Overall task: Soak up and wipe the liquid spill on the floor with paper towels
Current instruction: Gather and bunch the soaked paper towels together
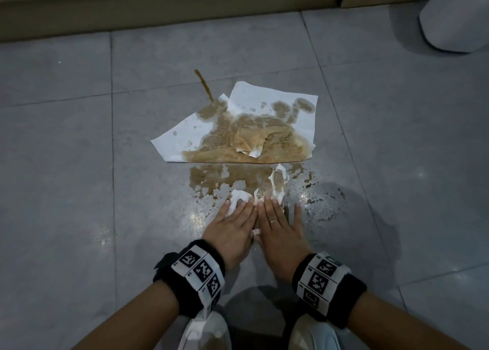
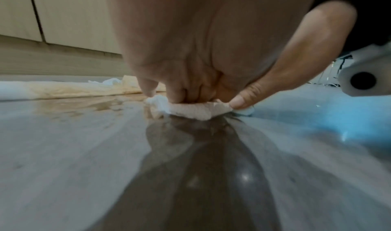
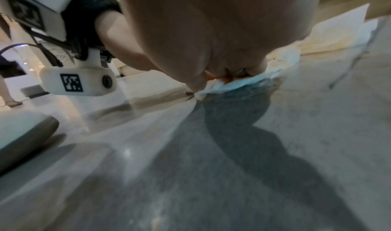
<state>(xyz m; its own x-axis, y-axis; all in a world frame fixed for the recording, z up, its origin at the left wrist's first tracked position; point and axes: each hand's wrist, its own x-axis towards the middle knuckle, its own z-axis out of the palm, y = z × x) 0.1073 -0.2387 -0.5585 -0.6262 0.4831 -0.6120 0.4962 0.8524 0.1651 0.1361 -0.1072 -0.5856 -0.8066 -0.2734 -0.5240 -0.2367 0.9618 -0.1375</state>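
Observation:
A brown spill (image 1: 219,177) lies on the grey tiled floor (image 1: 79,164). Beyond it, flat paper towel sheets (image 1: 251,132) are soaked brown in the middle, and a thin brown streak (image 1: 205,84) runs past their far edge. My left hand (image 1: 238,212) and right hand (image 1: 277,217) lie side by side, fingers straight, pressing a crumpled wet paper towel (image 1: 277,185) onto the floor at the spill's near edge. In the left wrist view the left hand (image 2: 190,92) bears down on the wad (image 2: 190,111). The right wrist view shows the right hand (image 3: 222,70) on the same towel (image 3: 232,84).
A beige cabinet base (image 1: 158,13) runs along the far side. A white rounded object (image 1: 455,18) stands at the far right. Wet droplets (image 1: 317,198) glisten right of the hands. My two white shoes (image 1: 206,333) are at the near edge.

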